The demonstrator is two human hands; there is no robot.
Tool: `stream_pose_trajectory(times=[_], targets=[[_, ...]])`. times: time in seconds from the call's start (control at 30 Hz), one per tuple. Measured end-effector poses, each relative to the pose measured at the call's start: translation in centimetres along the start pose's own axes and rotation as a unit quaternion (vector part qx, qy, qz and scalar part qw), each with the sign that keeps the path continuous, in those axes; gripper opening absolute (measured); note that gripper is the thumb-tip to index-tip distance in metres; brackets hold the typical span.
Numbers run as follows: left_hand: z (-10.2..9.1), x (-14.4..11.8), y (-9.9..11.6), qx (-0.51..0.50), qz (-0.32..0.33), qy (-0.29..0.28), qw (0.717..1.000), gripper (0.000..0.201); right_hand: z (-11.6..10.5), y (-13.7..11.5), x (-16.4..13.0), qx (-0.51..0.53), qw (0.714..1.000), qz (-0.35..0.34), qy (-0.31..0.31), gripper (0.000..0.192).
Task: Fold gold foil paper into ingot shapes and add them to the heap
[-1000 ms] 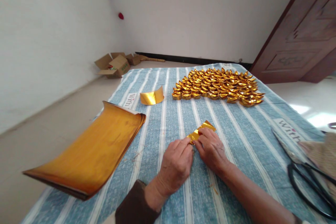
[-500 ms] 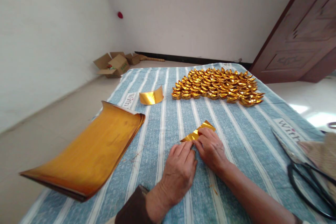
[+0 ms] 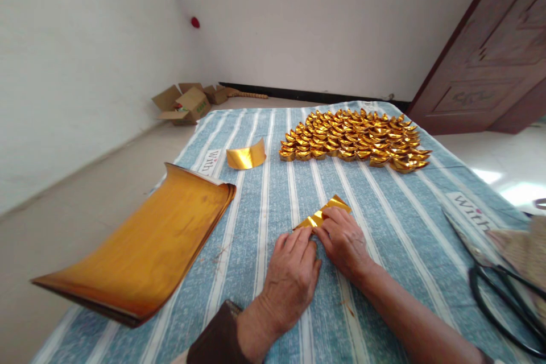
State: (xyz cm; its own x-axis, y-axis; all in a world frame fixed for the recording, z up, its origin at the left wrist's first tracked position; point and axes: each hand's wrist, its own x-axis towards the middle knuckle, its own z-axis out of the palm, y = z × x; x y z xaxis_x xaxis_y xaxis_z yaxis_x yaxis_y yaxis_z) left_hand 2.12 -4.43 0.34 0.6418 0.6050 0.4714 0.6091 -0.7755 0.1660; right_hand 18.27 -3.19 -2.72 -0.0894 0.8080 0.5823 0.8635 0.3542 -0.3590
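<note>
A small piece of gold foil paper point(image 3: 315, 218), partly folded, lies flat on the striped cloth under my fingers. My left hand point(image 3: 292, 270) presses its fingertips on the paper's near left edge, fingers held together. Over the paper's right part, my right hand point(image 3: 344, 239) bends its fingers and pinches the near edge beside the left fingertips. My fingers hide much of the fold. Beyond them, at the back right, stand rows of folded gold paper ingots point(image 3: 350, 139). One curved gold sheet point(image 3: 246, 157) lies apart, left of the ingots.
A stack of large gold paper sheets point(image 3: 140, 239) lies at the left. Black-handled scissors point(image 3: 482, 264) and a beige cloth point(image 3: 522, 247) lie on the right. The blue striped tablecloth point(image 3: 239, 273) covers the table. Cardboard boxes point(image 3: 187, 103) stand on the floor behind.
Almost nothing differs. Both hands stay on the gold paper in nearly the same pose, and the view has shifted very slightly.
</note>
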Motion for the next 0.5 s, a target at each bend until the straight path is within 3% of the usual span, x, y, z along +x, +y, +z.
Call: stream_pose_trajectory(times=[0.5], targets=[[-0.06,0.13,0.00,-0.008,-0.001,-0.004,1.000,0.020,-0.04,-0.02,0.07,-0.008,1.000,0.002,-0.007,0.029]])
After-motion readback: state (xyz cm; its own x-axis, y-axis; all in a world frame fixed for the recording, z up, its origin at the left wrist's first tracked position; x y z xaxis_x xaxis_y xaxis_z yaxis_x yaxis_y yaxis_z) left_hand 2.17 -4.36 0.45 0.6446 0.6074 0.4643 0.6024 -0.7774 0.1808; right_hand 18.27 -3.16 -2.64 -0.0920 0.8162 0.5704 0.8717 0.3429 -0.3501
